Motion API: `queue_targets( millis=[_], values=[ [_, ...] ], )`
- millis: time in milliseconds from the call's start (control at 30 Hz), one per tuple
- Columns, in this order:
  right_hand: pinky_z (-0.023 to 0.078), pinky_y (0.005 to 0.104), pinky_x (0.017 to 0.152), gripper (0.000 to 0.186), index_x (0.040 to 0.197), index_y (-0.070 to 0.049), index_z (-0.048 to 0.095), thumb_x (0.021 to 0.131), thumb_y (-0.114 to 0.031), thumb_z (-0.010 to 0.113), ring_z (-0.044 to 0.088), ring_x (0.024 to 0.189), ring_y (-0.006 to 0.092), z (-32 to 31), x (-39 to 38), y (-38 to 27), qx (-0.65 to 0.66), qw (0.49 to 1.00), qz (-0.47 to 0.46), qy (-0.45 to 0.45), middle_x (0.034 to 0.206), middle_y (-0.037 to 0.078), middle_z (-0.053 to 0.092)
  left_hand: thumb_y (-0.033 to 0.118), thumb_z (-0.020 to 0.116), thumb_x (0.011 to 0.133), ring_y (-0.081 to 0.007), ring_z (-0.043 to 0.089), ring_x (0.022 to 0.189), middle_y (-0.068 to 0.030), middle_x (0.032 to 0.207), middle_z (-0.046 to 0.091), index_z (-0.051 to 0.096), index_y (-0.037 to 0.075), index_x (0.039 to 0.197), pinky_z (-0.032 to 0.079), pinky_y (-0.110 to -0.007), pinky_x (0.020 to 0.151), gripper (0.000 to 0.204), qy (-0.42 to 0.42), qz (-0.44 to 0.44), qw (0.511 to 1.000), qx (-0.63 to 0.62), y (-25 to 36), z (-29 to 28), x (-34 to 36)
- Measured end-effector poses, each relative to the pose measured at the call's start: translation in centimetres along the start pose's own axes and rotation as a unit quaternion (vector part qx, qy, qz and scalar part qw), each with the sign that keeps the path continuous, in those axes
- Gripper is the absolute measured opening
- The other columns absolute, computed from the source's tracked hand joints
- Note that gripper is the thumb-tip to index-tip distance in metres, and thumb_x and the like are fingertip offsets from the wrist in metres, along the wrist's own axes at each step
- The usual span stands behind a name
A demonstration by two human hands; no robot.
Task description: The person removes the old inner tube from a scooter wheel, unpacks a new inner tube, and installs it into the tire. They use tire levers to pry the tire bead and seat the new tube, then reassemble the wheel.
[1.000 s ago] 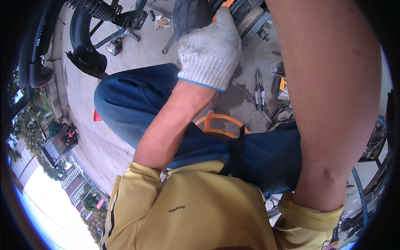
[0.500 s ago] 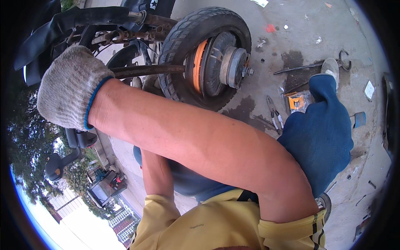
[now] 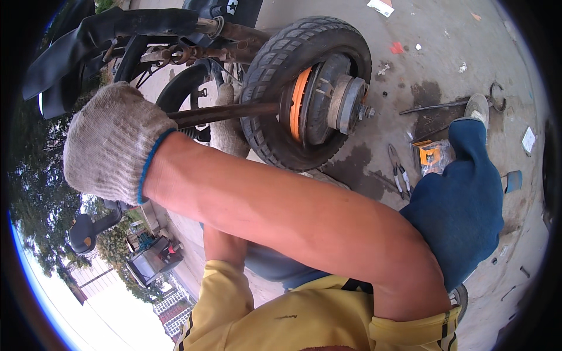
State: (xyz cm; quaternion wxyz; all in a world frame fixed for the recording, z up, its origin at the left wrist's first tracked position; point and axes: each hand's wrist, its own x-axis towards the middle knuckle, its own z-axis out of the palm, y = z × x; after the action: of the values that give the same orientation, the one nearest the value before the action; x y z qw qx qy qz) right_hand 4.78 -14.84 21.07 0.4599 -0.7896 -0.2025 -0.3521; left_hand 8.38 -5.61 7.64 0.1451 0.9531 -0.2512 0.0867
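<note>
My right arm reaches across to the left, and my right hand, in a grey knit glove, is closed on the end of a long rusty pry bar. The bar's far end meets the rim of a wheel with a black treaded tyre. Inside the tyre shows a hub with an orange band and a round grey metal end. My left hand, also gloved in grey, is beside the tyre's left side, behind the bar. My right forearm hides part of it, and its fingers are unclear.
A rusty vehicle frame with black covers lies at upper left. On the concrete rest pliers, an orange packet in clear plastic and a long hooked rod. My blue-trousered leg stretches right.
The view has shifted, so the wheel and floor appear further right and lower. My right hand still grips the bar, and more of the left glove shows beside the tyre.
</note>
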Motion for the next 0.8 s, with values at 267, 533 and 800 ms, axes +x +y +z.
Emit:
queue_targets(
  millis=[267, 533, 800],
  values=[
    [0.056, 0.0491, 0.065, 0.018, 0.093, -0.017, 0.086, 0.084, -0.017, 0.07, 0.077, 0.088, 0.0296, 1.2, 0.2, -0.8, 0.011, 0.999, -0.009, 0.032, 0.092, 0.007, 0.081, 0.03, 0.074, 0.091, -0.0346, 0.072, 0.103, -0.0181, 0.114, 0.075, 0.068, 0.004, 0.129, 0.056, -0.044, 0.091, 0.047, 0.003, -0.008, 1.0, 0.002, 0.0, -0.5, 0.0],
    [0.056, 0.0469, 0.063, 0.016, 0.089, -0.018, 0.085, 0.084, -0.018, 0.07, 0.078, 0.085, 0.0289, 0.2, 0.3, -1.0, -0.018, 0.999, 0.016, 0.042, 0.09, 0.008, 0.081, 0.032, 0.075, 0.091, -0.0343, 0.072, 0.106, -0.0191, 0.117, 0.074, 0.068, 0.004, 0.131, 0.055, -0.042, 0.094, 0.049, 0.013, -0.03, 0.999, -0.005, -0.4, -1.5, -2.1],
    [0.051, 0.0375, 0.061, 0.014, 0.09, -0.012, 0.082, 0.091, -0.021, 0.071, 0.069, 0.077, 0.0204, 0.4, 1.1, -0.9, 0.034, 0.993, 0.087, 0.07, 0.085, 0.005, 0.075, 0.034, 0.075, 0.091, -0.034, 0.071, 0.108, -0.0201, 0.12, 0.073, 0.068, 0.004, 0.132, 0.055, -0.041, 0.097, 0.052, -0.055, 0.006, 0.997, -0.047, -0.1, -6.7, -4.6]
  ],
)
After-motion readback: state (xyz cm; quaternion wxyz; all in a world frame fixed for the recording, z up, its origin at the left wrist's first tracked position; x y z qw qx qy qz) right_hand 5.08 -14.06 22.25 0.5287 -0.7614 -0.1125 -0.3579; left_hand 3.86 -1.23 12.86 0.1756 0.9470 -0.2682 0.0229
